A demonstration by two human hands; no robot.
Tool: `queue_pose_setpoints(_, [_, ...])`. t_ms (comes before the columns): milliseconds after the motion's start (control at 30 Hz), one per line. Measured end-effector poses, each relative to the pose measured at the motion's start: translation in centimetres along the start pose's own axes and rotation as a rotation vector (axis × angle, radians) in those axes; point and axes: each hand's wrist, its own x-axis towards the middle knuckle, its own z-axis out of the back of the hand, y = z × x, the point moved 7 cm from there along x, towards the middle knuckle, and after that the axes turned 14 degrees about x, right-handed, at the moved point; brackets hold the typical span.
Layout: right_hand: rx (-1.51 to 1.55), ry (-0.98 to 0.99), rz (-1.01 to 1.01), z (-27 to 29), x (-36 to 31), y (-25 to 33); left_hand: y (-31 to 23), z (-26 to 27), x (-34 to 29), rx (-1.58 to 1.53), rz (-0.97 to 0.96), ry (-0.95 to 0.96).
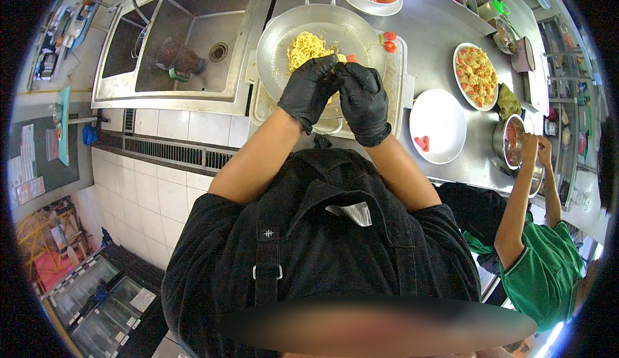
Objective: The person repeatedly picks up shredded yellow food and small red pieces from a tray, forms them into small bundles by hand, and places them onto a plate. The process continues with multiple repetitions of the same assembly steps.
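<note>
A wide metal pan (274,39) with loop handles holds a heap of yellow noodles (308,50). Over its near side, my two hands in black gloves come together, fingers bent and fingertips almost touching. My left hand (308,92) is closed, with its fingers pinched. Also closed is my right hand (363,103), its fingers curled inward. A small red piece (351,58) and a bit of yellow show at the fingertips; which hand holds them is hard to tell. Under the pan lies a pale tray (394,77). Small red tomatoes (389,47) rest right of the pan.
On the steel counter, a white plate (438,116) carries a few red pieces. Beyond it stands a dish of noodles with red bits (476,76). White bowls (367,0) sit at the back. A sink (242,48) lies left. At right, a co-worker in green (541,261) handles a metal pot (512,140).
</note>
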Motion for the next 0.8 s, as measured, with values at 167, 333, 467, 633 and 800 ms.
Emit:
queue_pose_setpoints(167, [0.114,0.041,0.019,0.9,-0.1,-0.2,0.1,0.3,-0.2,0.281,0.044,0.034])
queue_pose_setpoints(333, [0.287,-0.186,-0.208,2.4,-0.1,-1.2,1.0,-0.7,0.1,-0.014,0.069,0.152])
queue_pose_setpoints(467, [0.584,-0.255,-0.500,1.6,-1.2,-4.0,1.6,-0.4,-0.4,-0.100,0.109,0.100])
queue_pose_setpoints(633, [0.777,-0.252,-0.602,1.3,-1.1,-4.8,1.0,-0.4,-0.5,0.000,0.063,0.091])
queue_pose_setpoints(800, [0.395,-0.122,-0.339,1.8,0.4,-3.2,-1.1,-0.3,-1.2,0.603,-0.228,0.015])
